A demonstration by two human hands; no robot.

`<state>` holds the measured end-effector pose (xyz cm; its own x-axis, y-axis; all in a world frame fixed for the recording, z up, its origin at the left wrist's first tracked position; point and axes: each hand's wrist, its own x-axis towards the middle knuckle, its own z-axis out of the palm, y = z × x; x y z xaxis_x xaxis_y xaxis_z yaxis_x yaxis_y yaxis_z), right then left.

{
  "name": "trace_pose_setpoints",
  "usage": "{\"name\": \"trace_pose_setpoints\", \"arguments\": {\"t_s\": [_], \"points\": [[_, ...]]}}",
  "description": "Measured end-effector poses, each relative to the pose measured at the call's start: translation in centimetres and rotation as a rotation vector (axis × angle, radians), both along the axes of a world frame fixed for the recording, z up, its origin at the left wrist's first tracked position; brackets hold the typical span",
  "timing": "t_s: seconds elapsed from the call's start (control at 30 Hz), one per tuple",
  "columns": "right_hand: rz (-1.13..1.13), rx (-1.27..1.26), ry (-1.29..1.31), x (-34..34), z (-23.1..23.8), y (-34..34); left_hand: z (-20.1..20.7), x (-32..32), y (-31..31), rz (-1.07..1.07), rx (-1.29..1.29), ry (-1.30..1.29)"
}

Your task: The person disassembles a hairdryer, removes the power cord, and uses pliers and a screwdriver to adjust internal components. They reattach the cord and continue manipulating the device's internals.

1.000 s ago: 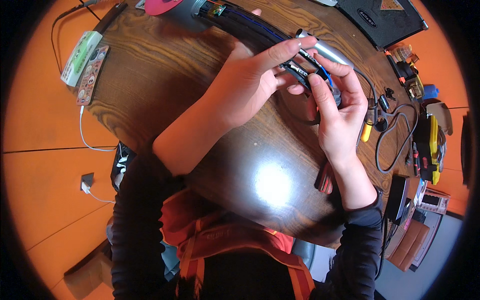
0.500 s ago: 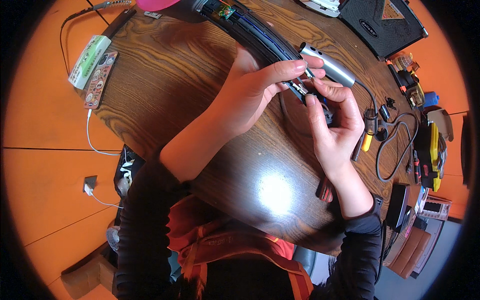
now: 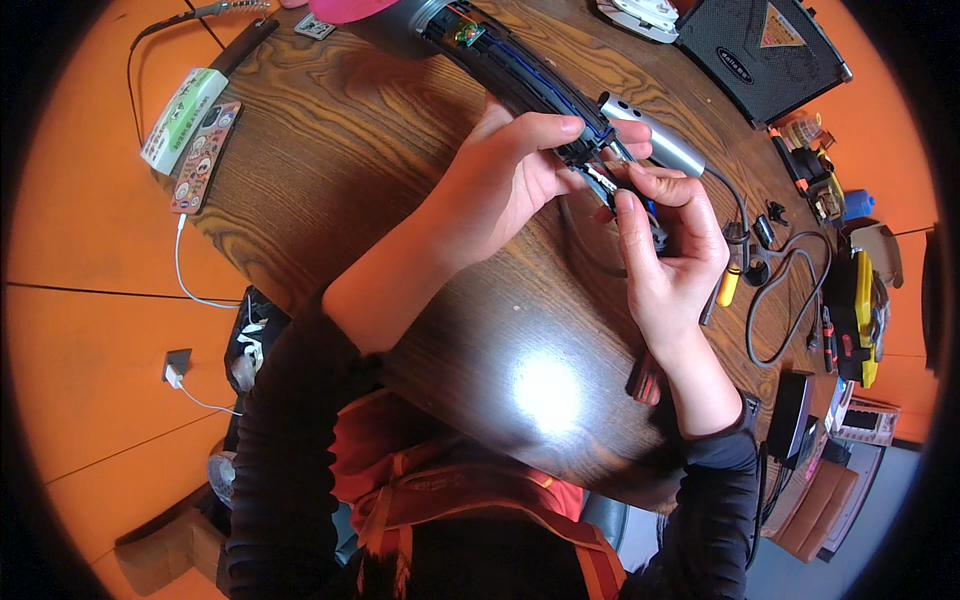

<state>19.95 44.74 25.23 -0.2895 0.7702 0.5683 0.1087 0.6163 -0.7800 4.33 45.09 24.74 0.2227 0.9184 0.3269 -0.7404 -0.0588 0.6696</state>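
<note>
My left hand [image 3: 495,175] is wrapped from below around the opened dark handle [image 3: 535,85] of an appliance that looks like a hair dryer. Its grey and pink head [image 3: 350,8] runs out of view at the top. Inside the handle a small green circuit board [image 3: 467,36] and blue wires show. At the handle's near end, my right hand [image 3: 672,235] pinches a dark end piece with thumb and forefinger, beside small bright metal parts [image 3: 604,180]. The fingers partly hide that piece. Just beyond lies a silver tube [image 3: 665,143] with holes, a black cord by its end.
Right of my hands are a yellow-handled tool [image 3: 729,287], a looped black cable [image 3: 760,350] and a yellow-and-black case [image 3: 862,320]. A red-and-black handle [image 3: 646,385] lies beside my right forearm. A black speaker-like box [image 3: 765,60] stands far right; a phone [image 3: 203,165] lies left.
The appliance has shifted slightly right and down, and its near end now shows more openly between my hands. My left thumb has drawn back a little; the right hand keeps its pinch.
</note>
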Motion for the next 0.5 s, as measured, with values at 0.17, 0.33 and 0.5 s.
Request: {"name": "trace_pose_setpoints", "arguments": {"t_s": [0.17,0.33,0.5], "points": [[-0.052,0.042,0.044,-0.1,-0.2,0.2,0.2,0.1,-0.3,0.050,0.058,0.089],[-0.027,-0.017,0.022,-0.3,0.6,-0.1,0.1,0.7,-0.3,0.111,0.022,0.048],[0.025,-0.356,0.094,0.1,1.6,-0.5,-0.1,0.6,-0.3,0.137,0.021,0.154]]}}
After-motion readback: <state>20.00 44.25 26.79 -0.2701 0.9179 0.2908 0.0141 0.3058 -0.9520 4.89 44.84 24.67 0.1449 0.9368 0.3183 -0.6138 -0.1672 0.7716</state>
